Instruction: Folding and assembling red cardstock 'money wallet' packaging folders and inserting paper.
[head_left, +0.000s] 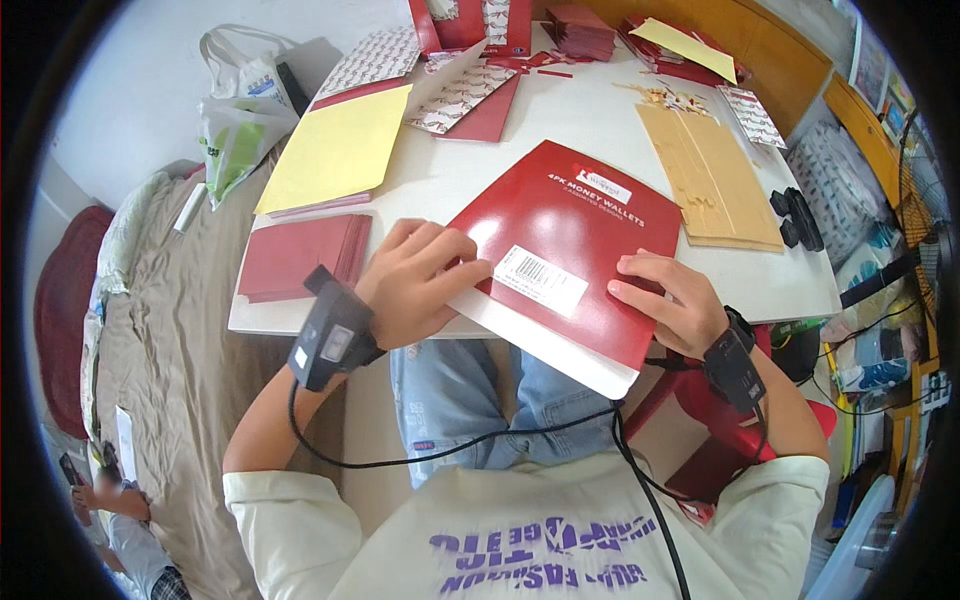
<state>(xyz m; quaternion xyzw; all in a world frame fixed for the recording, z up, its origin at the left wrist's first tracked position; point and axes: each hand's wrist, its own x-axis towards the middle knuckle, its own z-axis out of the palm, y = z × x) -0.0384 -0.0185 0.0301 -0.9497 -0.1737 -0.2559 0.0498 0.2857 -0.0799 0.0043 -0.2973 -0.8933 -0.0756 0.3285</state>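
In the head view, the left grip is curled nearly closed on the left edge of a red packet; the right grip, loosely bent, holds its right edge. The packet lies between both grips, overhanging the tabletop. Dark-red cards sit left of the left grip; tan sheets lie beyond the right.

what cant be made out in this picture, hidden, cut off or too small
- Head view: the underside of the red packet, hidden by its upper face.
- Head view: the patch of that packet under the right hand, covered by the fingers.
- Head view: the top of the red carton, cut off by the upper edge.
- Head view: most of what lies under the left yellow sheet, which covers it.
- Head view: single scraps, too small.
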